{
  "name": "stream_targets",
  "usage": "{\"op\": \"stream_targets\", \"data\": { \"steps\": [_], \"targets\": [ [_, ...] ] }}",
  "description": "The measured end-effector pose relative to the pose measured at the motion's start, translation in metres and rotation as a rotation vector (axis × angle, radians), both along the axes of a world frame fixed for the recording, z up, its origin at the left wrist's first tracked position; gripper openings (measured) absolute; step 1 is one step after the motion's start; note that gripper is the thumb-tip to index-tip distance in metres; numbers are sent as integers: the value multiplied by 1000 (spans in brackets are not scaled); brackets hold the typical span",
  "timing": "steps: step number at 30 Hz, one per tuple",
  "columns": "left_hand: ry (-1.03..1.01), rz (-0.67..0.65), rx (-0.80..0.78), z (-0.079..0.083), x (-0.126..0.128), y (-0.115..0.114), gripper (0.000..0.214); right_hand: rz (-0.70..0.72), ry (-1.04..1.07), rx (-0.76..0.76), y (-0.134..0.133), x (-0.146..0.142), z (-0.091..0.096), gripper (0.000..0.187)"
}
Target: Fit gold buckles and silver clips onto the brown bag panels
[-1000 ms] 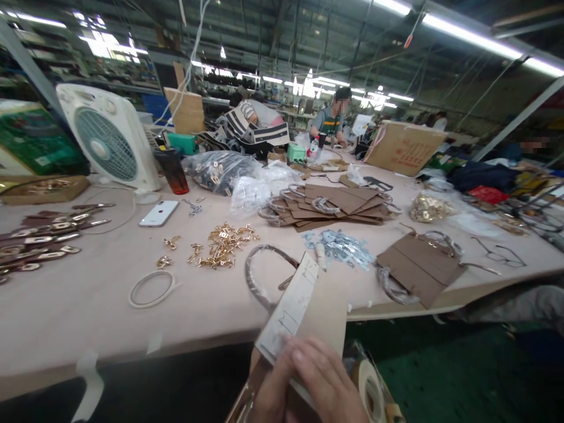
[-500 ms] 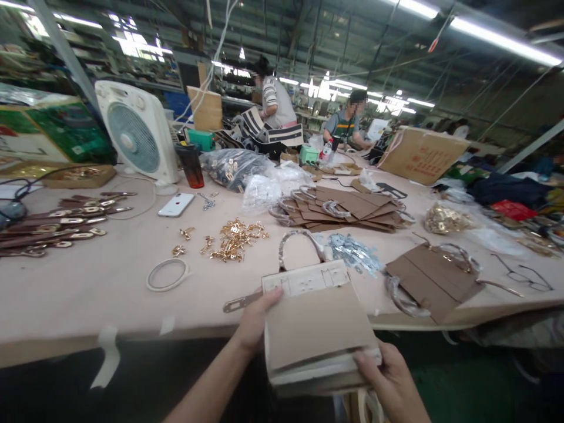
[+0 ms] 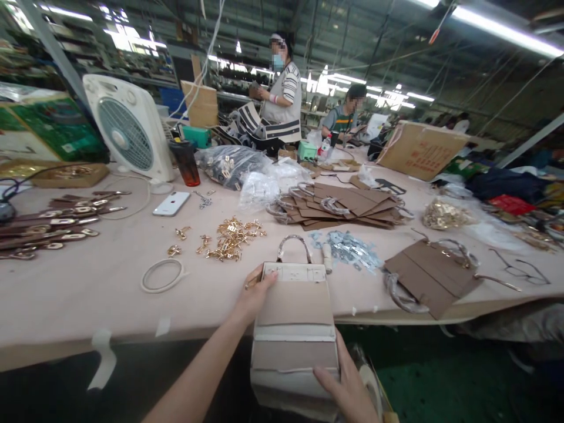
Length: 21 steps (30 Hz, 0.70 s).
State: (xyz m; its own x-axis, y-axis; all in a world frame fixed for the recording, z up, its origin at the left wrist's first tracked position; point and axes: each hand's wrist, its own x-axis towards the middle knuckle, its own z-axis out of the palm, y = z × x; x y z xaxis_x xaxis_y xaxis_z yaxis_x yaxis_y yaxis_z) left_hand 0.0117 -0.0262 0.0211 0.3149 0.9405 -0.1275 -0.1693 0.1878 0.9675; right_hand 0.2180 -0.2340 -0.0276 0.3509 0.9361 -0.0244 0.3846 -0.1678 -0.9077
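Observation:
A boxy tan bag with a pale strip along its top and a wrapped loop handle rests at the near edge of the pink table. My left hand grips its far left corner. My right hand holds its near right corner. Just beyond the bag lie a heap of silver metal plates and a small pale tool.
Gold hardware, a white ring, a phone, a fan, a dark cup and strap rows lie left. Stacked brown bags, another brown bag and glasses lie right. Two people work at the far end.
The bag has swung upright and moved forward onto the table edge, its handle now pointing away. My left hand came up to its top corner; my right shifted to its near corner.

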Motion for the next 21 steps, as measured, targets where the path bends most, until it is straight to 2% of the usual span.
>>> {"op": "stream_targets", "data": {
  "steps": [3, 6, 10, 16, 21],
  "targets": [
    [69, 47, 25, -5, 3, 4, 51, 27, 41, 21, -7, 3, -5, 84],
    [183, 55, 90, -13, 6, 7, 48, 25, 66, 102, -7, 5, -9, 86],
    [406, 69, 232, -21, 9, 15, 45, -14, -66, 191, -4, 12, -19, 81],
    [686, 35, 400, -19, 6, 26, 46, -146, -347, 188, -1, 22, -56, 67],
    [761, 201, 773, -33, 2, 34, 54, -213, -549, 301, 6, 16, -88, 63]
  ]
}}
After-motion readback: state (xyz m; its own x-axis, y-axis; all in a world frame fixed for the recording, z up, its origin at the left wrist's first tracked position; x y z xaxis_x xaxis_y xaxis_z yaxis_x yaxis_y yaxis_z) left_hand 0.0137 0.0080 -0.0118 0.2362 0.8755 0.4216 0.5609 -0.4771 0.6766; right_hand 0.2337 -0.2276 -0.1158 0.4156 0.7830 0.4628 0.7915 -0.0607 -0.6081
